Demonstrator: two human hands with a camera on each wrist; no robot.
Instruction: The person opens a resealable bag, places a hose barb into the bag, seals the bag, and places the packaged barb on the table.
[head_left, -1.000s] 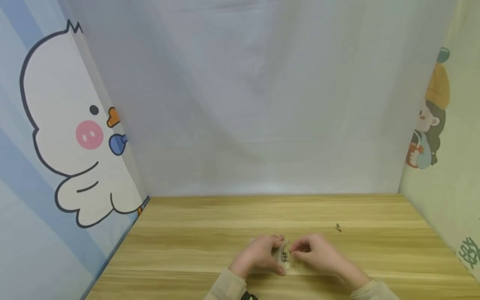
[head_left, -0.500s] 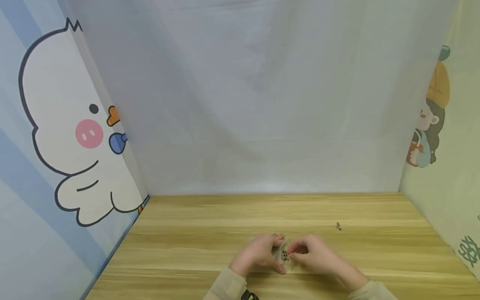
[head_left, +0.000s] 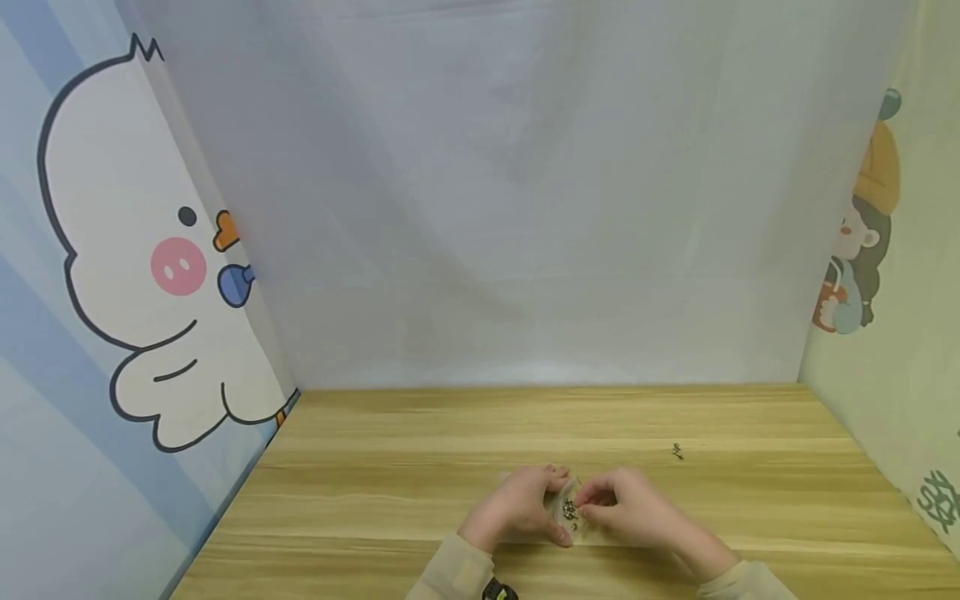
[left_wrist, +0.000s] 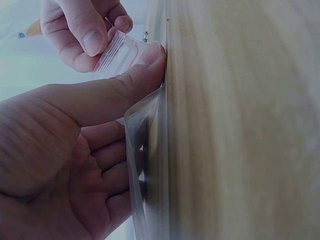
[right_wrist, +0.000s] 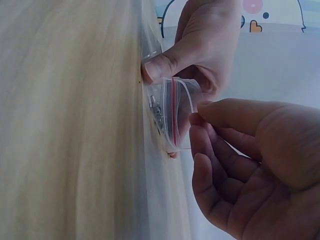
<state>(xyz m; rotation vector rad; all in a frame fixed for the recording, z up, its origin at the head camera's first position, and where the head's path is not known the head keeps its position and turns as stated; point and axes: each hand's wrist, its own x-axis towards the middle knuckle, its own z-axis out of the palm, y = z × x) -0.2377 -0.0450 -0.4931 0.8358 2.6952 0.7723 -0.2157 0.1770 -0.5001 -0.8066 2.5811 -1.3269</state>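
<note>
A small clear zip-lock bag [right_wrist: 184, 107] with a red line along its seal lies on the wooden table, its mouth toward the right. Inside is a heap of small dark metal pieces [head_left: 570, 509], perhaps screws; their exact kind is too small to tell. My left hand [head_left: 517, 504] holds the bag from the left, thumb on the near side and fingers on the far side. In the right wrist view, thumb and index finger of my right hand [right_wrist: 250, 155] pinch the edge of the bag's mouth. Part of the bag is hidden under the left hand.
Several similar small metal pieces [head_left: 677, 452] lie loose on the table [head_left: 390, 425], beyond the right hand. A pale curtain [head_left: 525, 208] hangs behind the table, and printed cloth panels stand at both sides. The left wrist wears a black watch [head_left: 498, 590].
My right hand has shifted slightly left at the bag's mouth. The heap inside has spread a little, and one piece now sits nearer me, apart from it. The left hand stays nearly still.
</note>
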